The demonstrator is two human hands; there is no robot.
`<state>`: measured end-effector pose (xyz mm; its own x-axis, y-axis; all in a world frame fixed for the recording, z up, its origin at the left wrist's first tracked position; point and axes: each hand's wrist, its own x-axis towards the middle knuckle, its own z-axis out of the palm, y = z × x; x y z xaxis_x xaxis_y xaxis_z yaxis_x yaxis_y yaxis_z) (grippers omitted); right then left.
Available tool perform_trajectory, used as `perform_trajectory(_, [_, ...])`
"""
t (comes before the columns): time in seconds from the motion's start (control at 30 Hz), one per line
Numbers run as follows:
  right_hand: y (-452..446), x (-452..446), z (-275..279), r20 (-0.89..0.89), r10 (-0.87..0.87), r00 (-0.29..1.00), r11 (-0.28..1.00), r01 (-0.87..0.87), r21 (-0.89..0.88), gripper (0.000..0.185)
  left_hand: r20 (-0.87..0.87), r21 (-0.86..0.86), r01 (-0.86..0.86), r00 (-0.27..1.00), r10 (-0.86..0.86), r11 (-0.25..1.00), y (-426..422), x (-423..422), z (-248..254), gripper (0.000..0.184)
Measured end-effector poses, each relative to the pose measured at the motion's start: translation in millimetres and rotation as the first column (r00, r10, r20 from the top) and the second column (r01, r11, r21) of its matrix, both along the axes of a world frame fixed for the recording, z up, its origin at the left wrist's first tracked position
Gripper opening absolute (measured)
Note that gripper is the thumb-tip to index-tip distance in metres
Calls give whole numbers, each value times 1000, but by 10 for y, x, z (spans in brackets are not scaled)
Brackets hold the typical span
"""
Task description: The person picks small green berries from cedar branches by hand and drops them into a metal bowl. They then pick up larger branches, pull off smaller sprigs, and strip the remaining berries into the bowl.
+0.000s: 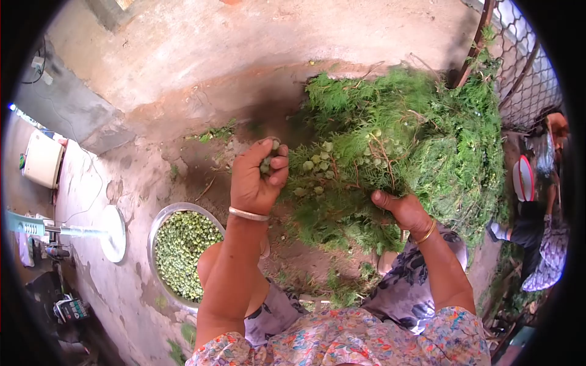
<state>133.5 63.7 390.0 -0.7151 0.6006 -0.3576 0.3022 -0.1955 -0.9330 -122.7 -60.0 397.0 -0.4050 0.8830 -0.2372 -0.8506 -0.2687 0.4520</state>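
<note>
Cone-bearing arborvitae branch [332, 171] held up between the hands, pinched under the right hand's [404, 211] thumb. Left hand [256, 174] curls around loose green cones [266, 165]. Leftward, cone-filled metal basin [151, 256]; rightward, heaped cut greenery [461, 161].

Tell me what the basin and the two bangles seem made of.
Basin: probably stainless steel, smooth; grey rim with pale highlights.
Left bangle: perhaps silvery metal, satin; whitish sheen, though plastic or stone remains possible.
Right bangle: likely gold-toned metal, polished; thin yellow band.
</note>
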Motion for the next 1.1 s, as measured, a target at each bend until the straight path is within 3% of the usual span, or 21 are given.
perform_trajectory(0.07, [49,27,15,180,128,975,980,-152,126,60,-93,-8,30,995,-30,1000,-15,71,92,9])
perform_trajectory(0.13, [49,32,51,193,145,970,971,-177,162,59,-183,-25,56,981,-60,998,-32,161,158,10])
perform_trajectory(0.2, [59,45,36,205,162,965,959,-203,200,59,-456,-176,29,883,-108,984,-25,236,174,12])
perform_trajectory(0.23, [85,71,-14,230,185,956,963,-223,151,62,-455,-176,29,884,-108,984,-17,285,185,12])
perform_trajectory(0.33, [69,69,-86,204,153,967,978,-177,107,67,-720,-287,-44,669,-186,957,18,409,185,12])
perform_trajectory(0.37, [50,56,-94,154,97,983,988,-114,106,69,-720,-288,-43,669,-186,957,61,452,143,12])
perform_trajectory(0.43, [19,22,-83,91,77,993,993,-85,88,63,-975,-118,-349,216,-42,930,138,526,24,16])
perform_trajectory(0.47, [3,3,-67,28,56,998,996,-58,70,59,-975,-121,-350,219,-44,929,137,517,2,16])
perform_trajectory(0.53, [-37,-38,65,71,81,994,993,-87,84,60,-964,-264,-349,52,-262,899,139,499,-28,21])
perform_trajectory(0.57, [-49,-43,108,112,104,988,988,-115,100,60,-963,-266,-348,54,-264,899,142,490,-66,21])
perform_trajectory(0.63, [-56,-26,114,152,96,984,981,-119,155,58,-994,-103,-392,21,-103,914,156,478,-112,19])
perform_trajectory(0.67, [-58,-17,114,191,85,978,970,-126,210,57,-994,-104,-391,22,-104,915,150,477,-105,19])
perform_trajectory(0.73, [-18,-28,61,97,53,994,991,-64,116,61,-804,-338,-299,585,-108,893,125,473,-1,18])
perform_trajectory(0.77, [2,-30,25,6,13,1000,1000,-13,17,65,-803,-338,-297,585,-110,893,117,434,15,18])
perform_trajectory(0.83, [50,46,-58,10,3,1000,999,-2,-48,63,-441,-373,-249,895,66,894,89,292,49,19])
perform_trajectory(0.87, [66,72,-75,13,-4,1000,994,5,-112,62,-441,-372,-246,895,63,895,48,160,35,19])
perform_trajectory(0.93, [44,69,30,43,-2,999,994,7,-111,61,-126,-64,-101,988,93,993,-22,-86,-4,20])
perform_trajectory(0.97, [36,74,65,74,2,997,994,6,-113,60,-127,-62,-98,988,89,993,-34,-96,0,20])
perform_trajectory(1.03, [46,85,38,88,-2,996,993,12,-114,58,-159,44,75,985,-67,996,-91,-38,138,22])
perform_trajectory(1.1, [67,80,22,101,-3,995,993,15,-116,57,-220,3,48,974,-47,999,-98,115,241,25])
